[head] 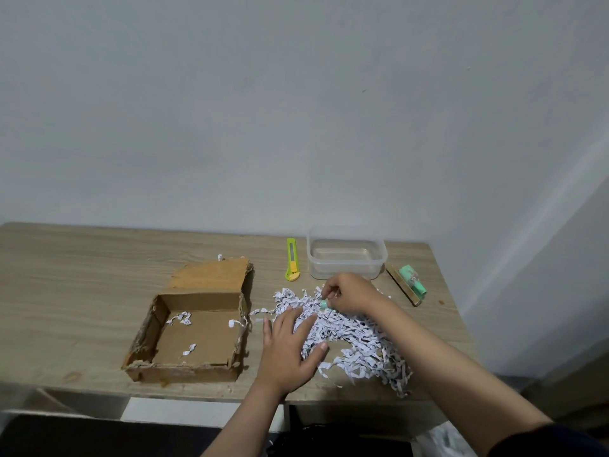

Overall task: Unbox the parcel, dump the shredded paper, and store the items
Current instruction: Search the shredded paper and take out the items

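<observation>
Pale wood-grain table (82, 291) set against a plain grey wall (296, 110), its right end close to a corner. Nearest, at the front edge, right of centre: heap of white shredded paper (356, 344), loose curled strips, the lower right fringe reaching the table lip. Left hand (290, 344) lies flat on the heap's left side, fingers spread, gripping nothing. Left of it, close to the front edge, the cardboard box (194, 338) sits open, edges ragged and torn, flap (211, 275) folded back toward the wall; only a few stray strips remain on its floor. Narrow gap between box and heap, with a few loose strips lying across it. Right hand (349, 293) works at the heap's far side, fingertips pinched together on a small mint-green item (324, 304); what the item is cannot be told. Farther back: yellow-green utility knife (292, 259) lying lengthwise, just left of a clear plastic container (346, 253), which stands uncovered. Right of the container, a mint-green object (413, 281) rests on or against a thin brown stick-like piece (403, 285), near the right edge. Broad bare tabletop at the far left and behind the box.
</observation>
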Demonstrator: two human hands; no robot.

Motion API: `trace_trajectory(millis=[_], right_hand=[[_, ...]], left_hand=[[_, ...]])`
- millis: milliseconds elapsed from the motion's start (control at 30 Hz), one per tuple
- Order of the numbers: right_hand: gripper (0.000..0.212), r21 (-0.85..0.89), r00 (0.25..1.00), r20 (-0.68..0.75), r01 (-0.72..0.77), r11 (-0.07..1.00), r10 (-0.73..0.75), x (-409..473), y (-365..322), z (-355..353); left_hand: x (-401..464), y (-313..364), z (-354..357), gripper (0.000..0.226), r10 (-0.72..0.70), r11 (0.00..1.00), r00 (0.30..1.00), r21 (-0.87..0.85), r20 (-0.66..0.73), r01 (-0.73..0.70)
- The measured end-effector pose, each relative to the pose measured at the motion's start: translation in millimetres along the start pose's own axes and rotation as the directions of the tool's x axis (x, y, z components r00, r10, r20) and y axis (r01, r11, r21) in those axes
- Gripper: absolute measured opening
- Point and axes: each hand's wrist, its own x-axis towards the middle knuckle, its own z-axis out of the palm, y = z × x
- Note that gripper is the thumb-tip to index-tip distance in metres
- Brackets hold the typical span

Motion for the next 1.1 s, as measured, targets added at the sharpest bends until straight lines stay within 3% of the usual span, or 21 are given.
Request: trace_trajectory(millis=[300,500,800,1100], right_hand=[[0.027,-0.085,1.000,0.012,0.015,0.996,-0.014,0.8,2.4,8.5],[0.042,0.092,0.992,-0.123,0.025,0.995,-0.013,-4.4,2.8,-2.5],[0.037,0.241,0.940,-0.334,0.161,0.957,-0.074,-34.0,-0.4,-20.1],[0.042,0.406,0.929,-0.370,0.172,0.898,-0.011,-50.1,-5.2,-22.2]], left_hand=[[0.4,0.5,-0.6,0.059,0.001,1.000,1.000,0.005,-0.002,-0.001],[0.4,1.8,-2.6,0.057,0.003,1.000,1.000,0.004,-0.005,-0.003],[-0.3,1.2,-2.8,0.058,0.008,1.000,1.000,-0.002,0.000,-0.008],[-3.9,2.2,-4.4,0.076,0.051,0.998,0.999,-0.037,-0.019,-0.052]])
